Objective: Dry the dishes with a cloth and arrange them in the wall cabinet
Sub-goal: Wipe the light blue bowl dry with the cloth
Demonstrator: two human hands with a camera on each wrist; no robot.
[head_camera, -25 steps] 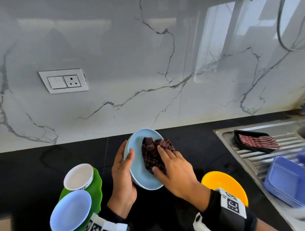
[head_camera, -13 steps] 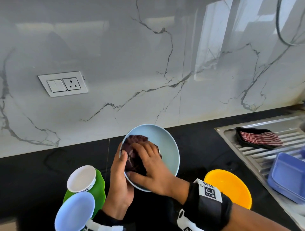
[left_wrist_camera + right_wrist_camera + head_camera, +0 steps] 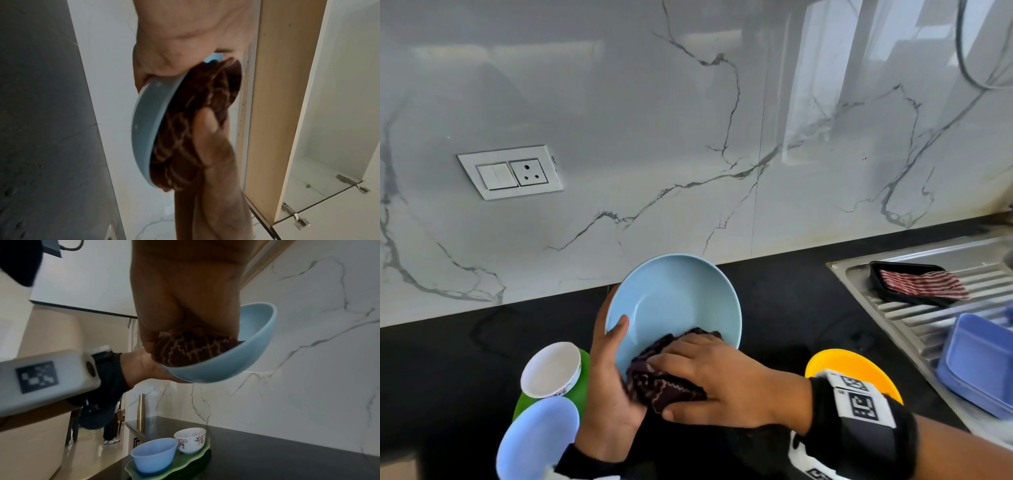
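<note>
My left hand (image 3: 611, 363) grips the left rim of a light blue bowl (image 3: 681, 301), thumb inside, and holds it tilted above the black counter. My right hand (image 3: 709, 373) holds a dark maroon patterned cloth (image 3: 657, 383) bunched against the bowl's near lower rim. The left wrist view shows the bowl (image 3: 148, 123) edge-on with the cloth (image 3: 197, 113) pressed into it. Seen from the right wrist, the cloth (image 3: 189, 350) fills the bowl (image 3: 242, 350) at its near side. The open wall cabinet (image 3: 320, 113) with white shelves appears in the left wrist view.
A white floral bowl (image 3: 551, 368) and a pale blue bowl (image 3: 537, 442) sit on a green plate (image 3: 582, 387) at lower left. A yellow plate (image 3: 856, 370) lies at right. The steel drainboard (image 3: 914, 315) holds a black tray with a striped cloth (image 3: 921, 284) and a blue container (image 3: 983, 363).
My right hand has swept the cloth from the right side of the bowl's inside round to the left and down to the near rim. The bowl has tilted to face up more.
</note>
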